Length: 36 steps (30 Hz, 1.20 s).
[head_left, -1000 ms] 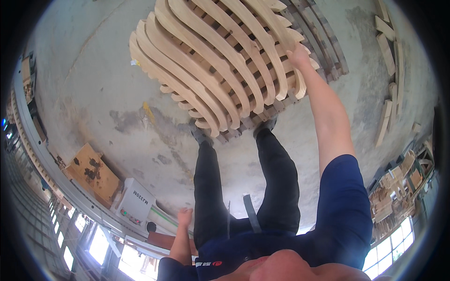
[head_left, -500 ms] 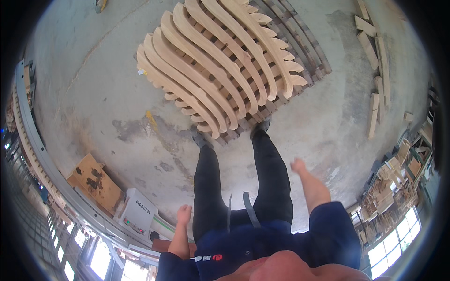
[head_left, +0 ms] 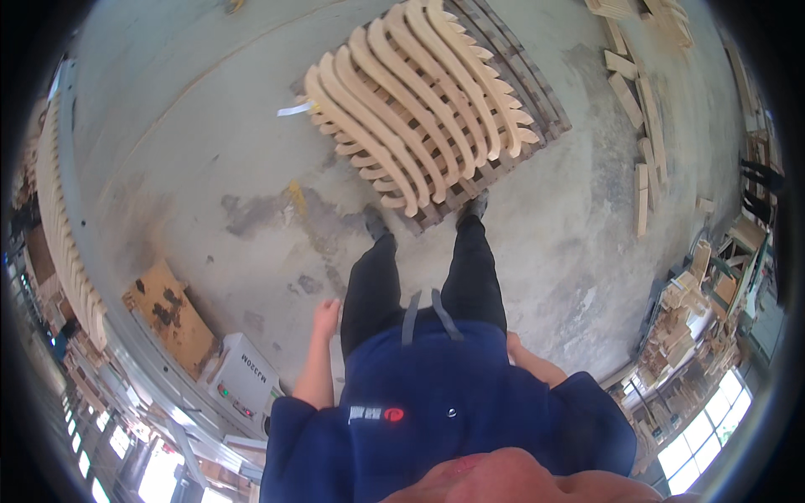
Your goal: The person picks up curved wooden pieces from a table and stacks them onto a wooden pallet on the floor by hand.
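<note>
The stack of pale, S-curved wooden pieces (head_left: 417, 103) stands well ahead of both grips, on a slatted brown wooden pallet (head_left: 541, 94). As far as can be judged, the top row is laid — its pieces side by side with narrow gaps, their ends roughly in line. Tips of more pieces poke out beneath along both flanks, so at least one lower layer is down. What remains, if anything, can't be told from here; no curved piece is in either grip.

The left grip (head_left: 327, 318) hangs beside the person's left thigh, forearm nearly straight out of the dark blue sleeve (head_left: 289, 440). Nothing shows in it, but whether its fingers are open or closed I cannot tell. The right grip (head_left: 513, 343) rests by the right hip, forearm angled inward — partly hidden by the shirt, so its state can't be told either.

Left of the left grip leans or lies a stained tan wooden panel (head_left: 169, 310); ahead-right of the right grip, loose pale boards (head_left: 651, 126).
</note>
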Tool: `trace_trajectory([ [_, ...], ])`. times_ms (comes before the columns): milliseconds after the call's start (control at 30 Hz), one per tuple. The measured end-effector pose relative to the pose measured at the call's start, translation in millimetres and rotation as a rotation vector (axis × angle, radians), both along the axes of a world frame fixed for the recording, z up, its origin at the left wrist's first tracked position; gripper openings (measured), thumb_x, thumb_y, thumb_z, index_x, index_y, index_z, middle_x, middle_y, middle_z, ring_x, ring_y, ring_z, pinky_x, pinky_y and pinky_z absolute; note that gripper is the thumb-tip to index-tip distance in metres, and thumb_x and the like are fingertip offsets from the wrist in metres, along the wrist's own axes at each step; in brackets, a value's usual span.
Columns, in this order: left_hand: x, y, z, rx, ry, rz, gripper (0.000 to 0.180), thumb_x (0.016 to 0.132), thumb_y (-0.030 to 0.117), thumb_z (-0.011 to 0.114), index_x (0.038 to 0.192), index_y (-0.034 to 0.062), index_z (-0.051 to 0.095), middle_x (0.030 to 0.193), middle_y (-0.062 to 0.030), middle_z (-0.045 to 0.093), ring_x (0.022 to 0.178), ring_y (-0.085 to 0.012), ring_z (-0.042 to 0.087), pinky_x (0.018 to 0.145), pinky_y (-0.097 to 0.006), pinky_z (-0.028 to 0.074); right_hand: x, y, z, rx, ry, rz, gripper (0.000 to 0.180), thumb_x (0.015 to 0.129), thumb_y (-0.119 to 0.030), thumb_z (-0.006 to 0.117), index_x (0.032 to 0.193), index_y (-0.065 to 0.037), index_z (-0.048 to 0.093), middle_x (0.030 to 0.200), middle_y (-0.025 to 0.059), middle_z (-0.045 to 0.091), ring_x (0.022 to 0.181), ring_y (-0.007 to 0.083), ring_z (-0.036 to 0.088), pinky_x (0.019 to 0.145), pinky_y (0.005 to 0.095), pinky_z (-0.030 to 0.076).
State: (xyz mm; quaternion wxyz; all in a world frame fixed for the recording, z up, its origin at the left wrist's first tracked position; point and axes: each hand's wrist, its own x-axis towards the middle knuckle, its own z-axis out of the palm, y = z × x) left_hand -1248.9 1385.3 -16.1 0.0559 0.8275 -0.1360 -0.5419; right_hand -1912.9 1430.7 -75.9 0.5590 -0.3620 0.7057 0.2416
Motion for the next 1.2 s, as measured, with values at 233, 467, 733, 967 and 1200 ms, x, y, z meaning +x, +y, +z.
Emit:
trace_trajectory([
  [233, 48.1, 61.0, 39.6, -0.291, -0.156, 0.306, 0.044, 0.089, 0.03, 0.065, 0.115, -0.0049, 0.067, 0.11, -0.0186, 0.071, 0.105, -0.0253, 0.067, 0.092, -0.035, 0.051, 81.6, -149.3, -8.2, -0.212, -0.197, 1.173, 0.028, 0.086, -0.024, 0.055, 0.094, -0.004, 0.073, 0.095, 0.0232, 0.071, 0.091, 0.0404, 0.069, 0.081, 0.0476, 0.055],
  [467, -16.4, 211.7, 58.3, -0.188, -0.217, 0.517, 0.04, 0.088, 0.03, 0.066, 0.11, -0.0035, 0.069, 0.098, -0.0142, 0.073, 0.094, -0.0203, 0.068, 0.082, -0.035, 0.052, 273.3, -344.5, 27.4, -0.726, -0.395, 0.26, 0.035, 0.087, -0.023, 0.054, 0.107, 0.002, 0.069, 0.093, 0.0183, 0.071, 0.084, 0.026, 0.069, 0.077, 0.0383, 0.054],
  [733, -186.9, 368.7, 71.7, 0.053, -0.236, -0.203, 0.031, 0.081, 0.035, 0.06, 0.09, 0.0091, 0.075, 0.094, -0.0195, 0.071, 0.094, -0.0392, 0.068, 0.083, -0.049, 0.053, 358.8, -275.4, 48.7, -0.7, -0.626, 0.752, 0.022, 0.088, -0.022, 0.057, 0.084, -0.003, 0.067, 0.067, 0.0065, 0.064, 0.06, 0.0182, 0.063, 0.055, 0.0351, 0.05],
  [967, -165.4, 363.0, 90.9, -0.31, -0.264, 0.146, 0.03, 0.077, 0.033, 0.063, 0.085, 0.0066, 0.074, 0.095, -0.0202, 0.071, 0.093, -0.04, 0.067, 0.082, -0.05, 0.052, 217.6, -224.2, -38.8, -0.339, -0.37, 1.733, 0.032, 0.09, -0.029, 0.051, 0.094, -0.004, 0.072, 0.096, 0.0193, 0.072, 0.091, 0.0358, 0.07, 0.081, 0.0464, 0.054],
  [1200, -33.3, 425.6, -14.2, -0.266, -0.446, 0.311, 0.029, 0.077, 0.03, 0.058, 0.081, 0.0058, 0.073, 0.086, -0.0198, 0.071, 0.085, -0.0377, 0.069, 0.077, -0.046, 0.053, 311.9, -214.4, 1.5, -0.248, -0.219, 1.846, 0.029, 0.091, -0.028, 0.054, 0.09, -0.004, 0.072, 0.096, 0.0195, 0.071, 0.091, 0.0353, 0.069, 0.078, 0.0466, 0.053],
])
